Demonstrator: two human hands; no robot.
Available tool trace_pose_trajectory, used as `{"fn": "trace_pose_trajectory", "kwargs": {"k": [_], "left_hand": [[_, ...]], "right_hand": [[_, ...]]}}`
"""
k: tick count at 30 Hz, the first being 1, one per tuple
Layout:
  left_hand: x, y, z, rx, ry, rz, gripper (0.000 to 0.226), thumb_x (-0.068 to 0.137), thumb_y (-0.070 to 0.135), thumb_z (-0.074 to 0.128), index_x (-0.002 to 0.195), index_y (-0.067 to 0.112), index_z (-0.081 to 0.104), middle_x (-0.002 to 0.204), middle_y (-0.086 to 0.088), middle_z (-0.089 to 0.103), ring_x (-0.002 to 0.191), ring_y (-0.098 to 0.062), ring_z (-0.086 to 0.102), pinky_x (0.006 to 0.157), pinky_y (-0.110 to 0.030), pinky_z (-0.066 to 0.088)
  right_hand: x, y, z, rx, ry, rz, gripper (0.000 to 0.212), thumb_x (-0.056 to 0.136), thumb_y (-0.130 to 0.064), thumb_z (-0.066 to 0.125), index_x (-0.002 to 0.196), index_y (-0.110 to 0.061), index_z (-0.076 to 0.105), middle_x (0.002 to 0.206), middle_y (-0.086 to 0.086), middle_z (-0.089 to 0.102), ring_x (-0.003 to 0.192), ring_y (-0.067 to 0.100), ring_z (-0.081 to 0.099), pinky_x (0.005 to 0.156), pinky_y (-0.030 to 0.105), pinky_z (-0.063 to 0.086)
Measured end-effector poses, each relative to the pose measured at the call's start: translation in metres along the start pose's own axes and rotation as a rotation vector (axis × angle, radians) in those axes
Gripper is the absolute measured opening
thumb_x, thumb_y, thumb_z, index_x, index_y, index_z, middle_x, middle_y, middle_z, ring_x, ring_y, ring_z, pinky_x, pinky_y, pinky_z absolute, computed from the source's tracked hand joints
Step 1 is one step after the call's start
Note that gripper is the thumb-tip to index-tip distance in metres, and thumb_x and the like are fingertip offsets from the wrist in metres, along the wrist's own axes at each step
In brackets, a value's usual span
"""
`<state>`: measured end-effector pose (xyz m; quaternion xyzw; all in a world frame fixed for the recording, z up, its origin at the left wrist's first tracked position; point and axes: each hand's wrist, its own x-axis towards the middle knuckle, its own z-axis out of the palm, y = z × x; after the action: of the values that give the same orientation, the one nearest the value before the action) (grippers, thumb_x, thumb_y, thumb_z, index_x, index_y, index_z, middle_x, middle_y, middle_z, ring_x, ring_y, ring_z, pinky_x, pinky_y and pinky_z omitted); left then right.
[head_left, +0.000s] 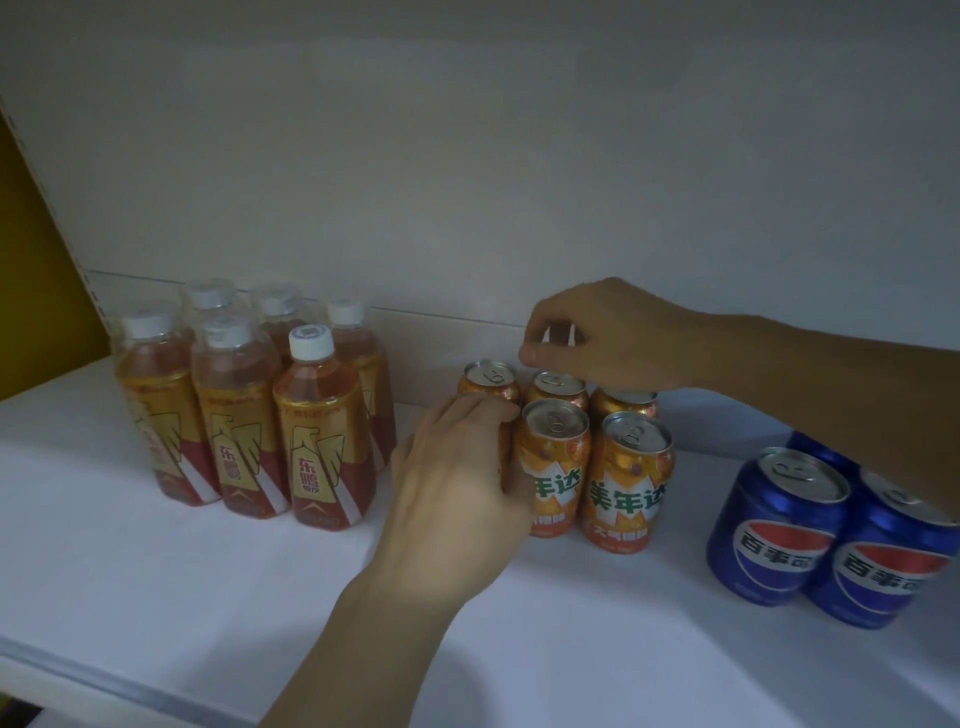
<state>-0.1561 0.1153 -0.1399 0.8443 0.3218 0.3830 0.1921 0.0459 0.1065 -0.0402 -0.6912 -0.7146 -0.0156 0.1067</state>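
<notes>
Several orange soda cans (628, 473) stand in a tight block on the white shelf (156, 582). My left hand (457, 483) reaches in from below and grips the front-left orange can (505, 457), which it hides almost wholly. My right hand (597, 338) comes in from the right and hangs just over the back row. Its fingers are bent downward, with a gap between them and the thumb, and nothing is in it. Its fingertips sit a little above the back middle can (557, 387), and its heel covers part of the back right can (623, 402).
Several amber drink bottles (322, 441) with white caps stand in a group at the left. Blue cola cans (779, 525) stand at the right under my right forearm. A white back wall (467, 182) closes the shelf, and a yellow side panel (31, 260) is at far left.
</notes>
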Motion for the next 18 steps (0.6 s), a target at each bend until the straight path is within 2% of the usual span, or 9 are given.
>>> {"fn": "trace_pose_trajectory", "kwargs": {"k": [3, 6, 10, 12, 15, 18], "left_hand": [[0.002, -0.002, -0.004, -0.008, -0.035, -0.010, 0.045, 0.081, 0.027, 0.052, 0.125, 0.031, 0.060, 0.121, 0.013, 0.063, 0.116, -0.016, 0.058, 0.094, -0.046, 0.050], [0.002, -0.004, -0.007, 0.000, -0.027, -0.009, 0.048, 0.080, 0.020, 0.055, 0.128, 0.029, 0.059, 0.120, 0.009, 0.066, 0.113, -0.016, 0.061, 0.093, -0.042, 0.052], [0.000, -0.001, -0.009, -0.027, 0.024, 0.032, 0.046, 0.082, 0.009, 0.062, 0.125, 0.027, 0.062, 0.119, 0.010, 0.068, 0.111, -0.015, 0.062, 0.093, -0.038, 0.053], [0.000, 0.000, -0.010, -0.078, 0.062, 0.048, 0.045, 0.083, 0.007, 0.063, 0.123, 0.027, 0.063, 0.119, 0.013, 0.067, 0.112, -0.010, 0.061, 0.094, -0.033, 0.052], [0.002, 0.006, -0.011, -0.211, 0.125, 0.085, 0.037, 0.085, 0.017, 0.064, 0.121, 0.024, 0.066, 0.118, 0.013, 0.067, 0.111, -0.003, 0.062, 0.092, -0.030, 0.053], [0.000, 0.021, -0.012, -0.384, 0.126, 0.111, 0.046, 0.086, 0.037, 0.068, 0.130, 0.025, 0.059, 0.122, 0.015, 0.065, 0.116, -0.004, 0.062, 0.093, -0.030, 0.055]], "right_hand": [[-0.023, -0.007, 0.008, -0.030, -0.088, -0.028, 0.044, 0.092, -0.064, 0.054, 0.117, -0.031, 0.068, 0.100, -0.012, 0.060, 0.082, -0.002, 0.054, 0.074, 0.022, 0.046], [-0.035, -0.009, 0.021, -0.046, -0.080, -0.052, 0.040, 0.090, -0.064, 0.062, 0.115, -0.033, 0.069, 0.094, -0.011, 0.060, 0.086, 0.007, 0.061, 0.081, 0.037, 0.056], [-0.038, -0.015, 0.028, 0.022, -0.068, -0.050, 0.033, 0.088, -0.056, 0.069, 0.105, -0.027, 0.069, 0.092, -0.006, 0.066, 0.085, 0.012, 0.066, 0.078, 0.042, 0.058], [-0.040, -0.018, 0.026, 0.020, -0.050, -0.059, 0.032, 0.088, -0.053, 0.071, 0.104, -0.025, 0.071, 0.089, -0.007, 0.066, 0.083, 0.009, 0.065, 0.078, 0.037, 0.058], [-0.050, -0.019, 0.009, 0.062, 0.041, -0.045, 0.035, 0.087, -0.054, 0.068, 0.108, -0.027, 0.075, 0.084, -0.019, 0.061, 0.078, -0.006, 0.060, 0.070, 0.011, 0.048], [-0.068, -0.018, -0.022, 0.146, 0.194, -0.018, 0.037, 0.082, -0.060, 0.064, 0.105, -0.033, 0.075, 0.084, -0.022, 0.065, 0.078, -0.010, 0.061, 0.066, 0.008, 0.043]]}}
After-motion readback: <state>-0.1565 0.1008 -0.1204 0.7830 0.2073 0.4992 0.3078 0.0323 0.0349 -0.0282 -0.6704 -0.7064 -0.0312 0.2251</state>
